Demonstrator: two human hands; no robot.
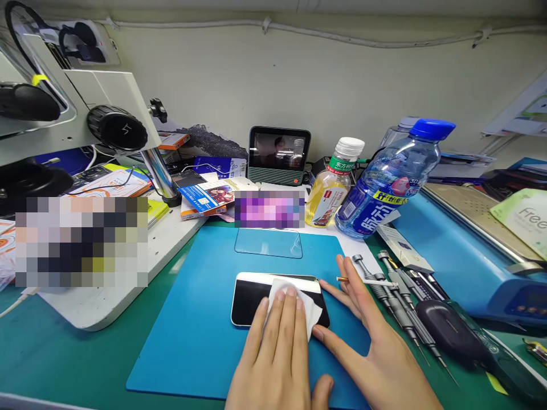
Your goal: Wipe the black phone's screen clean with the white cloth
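Note:
A smartphone (248, 302) with a black screen and white edge lies sideways on the blue mat (188, 341). My left hand (280, 353) lies over it, fingers stretched together and pressing a white wipe (314, 312) on the screen. Thumb and a finger of my right hand (374, 347) bracket the phone's right end at its lower and upper edges; the other fingers are spread. A thin white stick (378, 282) with a brown tip passes by those fingers; whether they hold it, I cannot tell. Behind the phone lies a clear glass sheet (268, 244) with a dark border.
Several screwdrivers (399, 313) and a black oval object (450, 333) lie to the right, beside a blue machine (461, 256). Two drink bottles, one yellow (327, 191) and one blue (384, 182), stand behind. At left rises a microscope stand (115, 108). A small display (280, 154) faces me.

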